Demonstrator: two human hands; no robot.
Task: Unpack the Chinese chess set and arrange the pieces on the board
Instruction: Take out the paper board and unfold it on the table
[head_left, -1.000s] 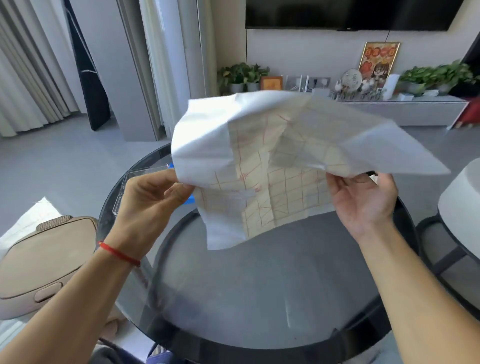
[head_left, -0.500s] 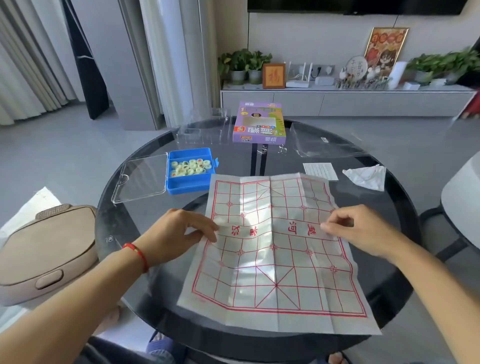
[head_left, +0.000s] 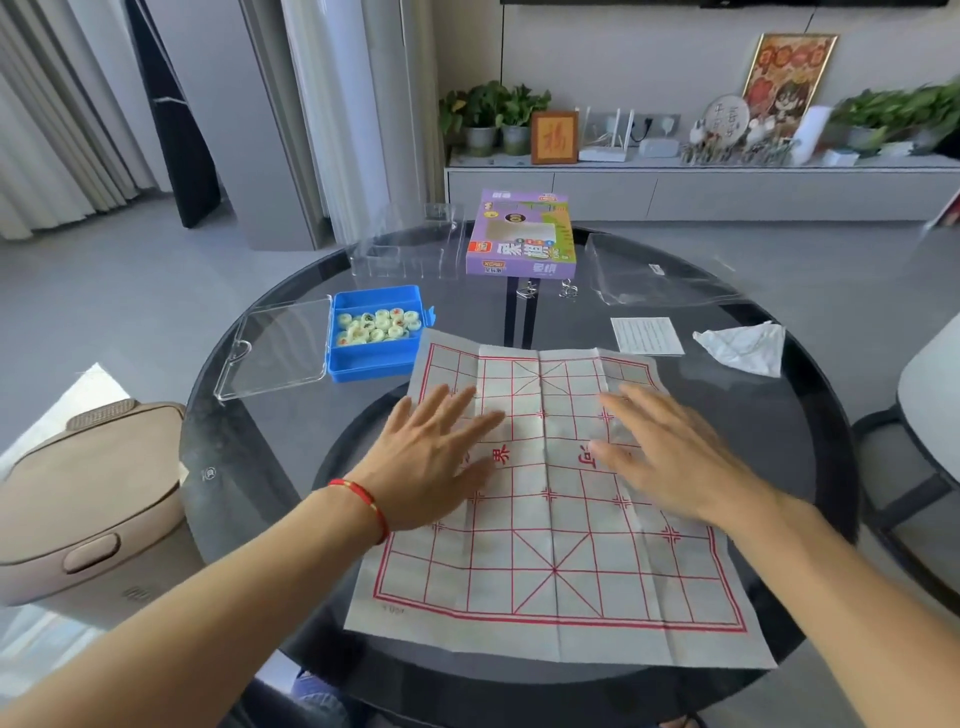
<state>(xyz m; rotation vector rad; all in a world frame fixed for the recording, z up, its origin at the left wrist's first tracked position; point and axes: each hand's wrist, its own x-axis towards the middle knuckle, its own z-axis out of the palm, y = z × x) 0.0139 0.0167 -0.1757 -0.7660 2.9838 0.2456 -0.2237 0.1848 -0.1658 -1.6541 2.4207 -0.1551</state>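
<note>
The paper board (head_left: 556, 519) is laid flat on the round glass table (head_left: 249, 467), with fold creases seen across it. Both hands are placed on its middle part. The left hand (head_left: 436, 457) is spread, the fingers straight and apart, and is pressed palm-down on the left half of the board. The right hand (head_left: 670, 462) is likewise held flat with straight fingers on the right half; it is a little blurred. Nothing is gripped by either hand.

Between the two hands, red Chinese characters are printed on the middle band of the board; they are partly covered and cannot be read with certainty.

Beyond the left hand, just beside the far left corner of the board, a blue box (head_left: 371, 358) is found, with the pale round pieces (head_left: 379, 325) heaped inside and its clear lid (head_left: 275, 345) opened to the left. Further beyond the hands, a purple carton (head_left: 522, 236) with large Chinese letters is lying. Beyond the right hand, a small printed leaflet (head_left: 647, 335) and a crumpled white tissue (head_left: 743, 345) are seen. A red string bracelet (head_left: 363, 499) is worn on the left wrist.
</note>
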